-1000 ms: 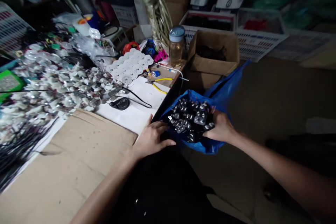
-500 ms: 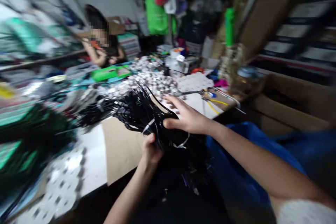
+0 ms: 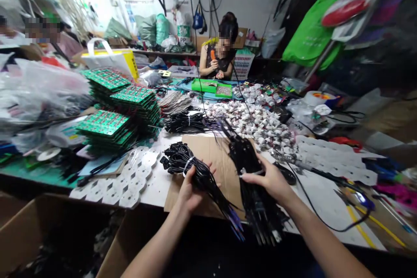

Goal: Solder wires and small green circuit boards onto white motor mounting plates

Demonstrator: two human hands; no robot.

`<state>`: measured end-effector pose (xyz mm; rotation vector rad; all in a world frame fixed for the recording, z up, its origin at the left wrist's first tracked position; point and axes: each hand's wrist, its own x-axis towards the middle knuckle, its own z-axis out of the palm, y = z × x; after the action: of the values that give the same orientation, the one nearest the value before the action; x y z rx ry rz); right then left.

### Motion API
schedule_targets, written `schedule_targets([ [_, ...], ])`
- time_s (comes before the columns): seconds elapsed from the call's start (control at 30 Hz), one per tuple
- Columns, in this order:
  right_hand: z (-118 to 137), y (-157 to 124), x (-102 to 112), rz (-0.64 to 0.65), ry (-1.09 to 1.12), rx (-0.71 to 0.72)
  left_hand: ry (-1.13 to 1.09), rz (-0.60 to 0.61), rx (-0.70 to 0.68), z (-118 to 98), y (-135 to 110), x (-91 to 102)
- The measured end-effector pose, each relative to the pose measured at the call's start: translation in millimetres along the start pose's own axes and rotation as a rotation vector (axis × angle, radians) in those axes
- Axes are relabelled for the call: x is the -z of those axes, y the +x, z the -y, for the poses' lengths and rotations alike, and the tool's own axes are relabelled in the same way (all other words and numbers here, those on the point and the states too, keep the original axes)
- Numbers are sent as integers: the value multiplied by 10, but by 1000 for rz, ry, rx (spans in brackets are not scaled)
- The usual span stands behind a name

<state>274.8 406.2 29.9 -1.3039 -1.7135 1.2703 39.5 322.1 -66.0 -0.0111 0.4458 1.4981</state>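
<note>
My left hand holds a bundle of thin black cables, thumb on top and fingers beneath. A white tie circles this bundle, whose connector ends point to the far left and wire tips to the near right. In my right hand is a second, thicker black cable bundle, also tied in white, with pronged ends hanging toward me. Both bundles are above a brown cardboard sheet at the table's front edge. Another tied black cable bundle lies beyond the cardboard.
Stacks of green circuit boards stand at left, near a white perforated sheet. A heap of small white parts lies behind my hands. A soldering iron lies at right. Across the table sits a person holding an orange tool.
The view has swung left. The black cables, bunched between my hands before, are now apart as two bundles, one in each hand.
</note>
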Motion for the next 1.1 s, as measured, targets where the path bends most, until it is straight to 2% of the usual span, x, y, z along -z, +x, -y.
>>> schedule_targets([
  [0.13, 292, 528, 61, -24, 244, -62, 18, -87, -88, -116, 98, 113],
  [0.23, 500, 924, -99, -50, 458, -141, 36, -99, -106, -69, 149, 215],
  [0.33, 644, 1291, -522, -50, 611, -76, 10, -161, -157, 32, 203, 260],
  [0.43, 708, 1608, -1181, -85, 689, 5, -28, -262, -195, 198, 270, 197],
  [0.47, 708, 1694, -1408, -97, 616, -27, -37, -284, -201, 267, 291, 156],
  [0.53, 672, 1816, -1774, -23, 425, -110, -44, -304, -193, 409, 318, 72],
  [0.6, 594, 1857, -1926, 51, 341, -140, -40, -319, -166, 524, 306, 12],
  [0.63, 544, 1844, -1902, 84, 307, -140, -34, -330, -146, 561, 283, -3],
  [0.7, 429, 1741, -1669, 127, 240, -108, -22, -353, -108, 590, 212, -13],
  [0.8, 231, 1374, -1030, 119, 166, -16, -10, -360, -75, 541, 120, -28],
  [0.9, -22, 785, -342, 66, 109, 25, 33, -324, -96, 456, 155, -101],
  [0.97, -235, 325, 46, 8, -29, 45, 110, -279, -135, 384, 248, -193],
  [1.1, -691, -662, 612, -248, -6, -95, 366, -231, -237, 140, 382, -513],
])
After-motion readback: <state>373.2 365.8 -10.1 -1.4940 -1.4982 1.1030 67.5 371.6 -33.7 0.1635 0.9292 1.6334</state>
